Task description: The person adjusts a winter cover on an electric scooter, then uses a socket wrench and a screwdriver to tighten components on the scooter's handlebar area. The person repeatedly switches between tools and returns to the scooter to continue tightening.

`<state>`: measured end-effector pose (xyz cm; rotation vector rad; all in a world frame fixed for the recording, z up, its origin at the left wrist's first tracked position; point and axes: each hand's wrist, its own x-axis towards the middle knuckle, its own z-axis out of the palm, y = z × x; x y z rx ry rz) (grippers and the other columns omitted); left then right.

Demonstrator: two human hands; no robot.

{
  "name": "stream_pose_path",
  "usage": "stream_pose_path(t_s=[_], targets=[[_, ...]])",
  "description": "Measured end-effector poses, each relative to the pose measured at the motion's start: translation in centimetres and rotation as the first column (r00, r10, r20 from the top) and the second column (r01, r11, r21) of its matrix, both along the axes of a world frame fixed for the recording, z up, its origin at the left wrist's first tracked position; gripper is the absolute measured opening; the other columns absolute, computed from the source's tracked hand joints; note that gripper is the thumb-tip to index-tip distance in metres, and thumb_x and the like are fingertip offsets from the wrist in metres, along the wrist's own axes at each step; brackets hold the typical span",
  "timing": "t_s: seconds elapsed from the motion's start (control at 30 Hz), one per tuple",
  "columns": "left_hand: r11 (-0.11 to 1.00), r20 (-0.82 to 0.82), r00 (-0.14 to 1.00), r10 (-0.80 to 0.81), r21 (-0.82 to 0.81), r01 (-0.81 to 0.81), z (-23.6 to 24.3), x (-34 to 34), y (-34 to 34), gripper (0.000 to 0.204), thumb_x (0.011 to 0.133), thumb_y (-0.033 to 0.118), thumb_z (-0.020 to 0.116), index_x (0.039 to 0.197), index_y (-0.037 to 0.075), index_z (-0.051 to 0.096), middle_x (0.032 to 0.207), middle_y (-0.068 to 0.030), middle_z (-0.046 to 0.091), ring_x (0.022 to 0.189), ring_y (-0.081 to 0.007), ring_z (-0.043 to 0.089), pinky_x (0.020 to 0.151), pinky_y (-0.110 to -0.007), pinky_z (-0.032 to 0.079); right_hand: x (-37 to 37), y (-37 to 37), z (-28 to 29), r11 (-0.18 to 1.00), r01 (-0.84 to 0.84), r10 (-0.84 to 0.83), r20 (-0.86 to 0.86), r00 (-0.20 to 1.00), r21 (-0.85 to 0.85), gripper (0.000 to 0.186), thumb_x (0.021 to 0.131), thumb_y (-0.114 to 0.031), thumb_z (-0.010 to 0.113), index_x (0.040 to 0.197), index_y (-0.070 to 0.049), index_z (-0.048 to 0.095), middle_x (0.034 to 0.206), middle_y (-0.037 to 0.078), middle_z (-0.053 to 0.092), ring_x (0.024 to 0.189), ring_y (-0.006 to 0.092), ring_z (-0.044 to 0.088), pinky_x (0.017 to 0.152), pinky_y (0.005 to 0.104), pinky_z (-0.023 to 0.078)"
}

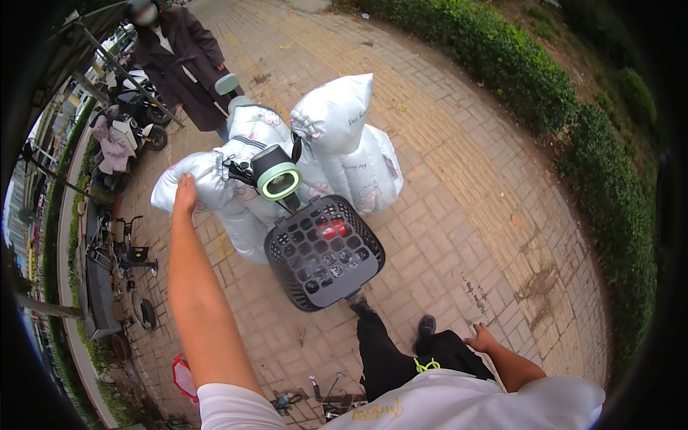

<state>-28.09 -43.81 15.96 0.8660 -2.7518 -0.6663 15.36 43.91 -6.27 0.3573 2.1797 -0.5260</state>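
In front of me stands a scooter fitted with a puffy silver-white handlebar cover printed with small pink figures. My left hand is on its left mitt, the fingers closed over the padded fabric. The right mitt sticks up, untouched. Between the mitts sits a round headlamp with a pale green rim. Nearest me is a black plastic basket with a holed lid and something red inside. Low at my right side, beside my black trousers, my right hand has its fingers apart and holds nothing.
A person in a dark coat stands beyond the scooter, left of it. Parked scooters line the left side. Hand tools lie on the brick paving by my feet, near a red-rimmed item. A hedge borders the right.
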Motion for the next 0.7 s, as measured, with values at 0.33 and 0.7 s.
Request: stream_pose_path(t_s=[0.33, 0.7], targets=[[0.998, -0.069, 0.996, 0.047, -0.039, -0.05, 2.4, 3.6, 5.3, 0.068, 0.1, 0.052, 0.028, 0.149, 0.006, 0.036, 0.155, -0.0192, 0.033, 0.144, -0.0359, 0.029, 0.113, -0.061, 0.017, -3.4, -3.2, 1.1, 0.994, 0.022, -0.037, -0.136, 0.99, -0.11, 0.091, 0.079, -0.049, 0.069, 0.145, 0.003, 0.037, 0.153, 0.034, 0.024, 0.142, 0.043, 0.029, 0.116, 0.0419, 0.029], [0.87, 0.608, 0.774, -0.175, 0.463, -0.167, -20.1, 50.3, 33.7, 0.054, 0.097, 0.044, 0.049, 0.128, 0.001, 0.06, 0.125, -0.0263, 0.061, 0.118, -0.037, 0.059, 0.1, -0.039, 0.044, -2.8, 0.4, -2.1, 0.985, 0.038, -0.042, -0.018, 0.999, -0.167, 0.078, 0.082, -0.044, 0.069, 0.136, 0.007, 0.049, 0.143, 0.029, 0.045, 0.134, 0.0377, 0.045, 0.11, 0.0401, 0.038]])
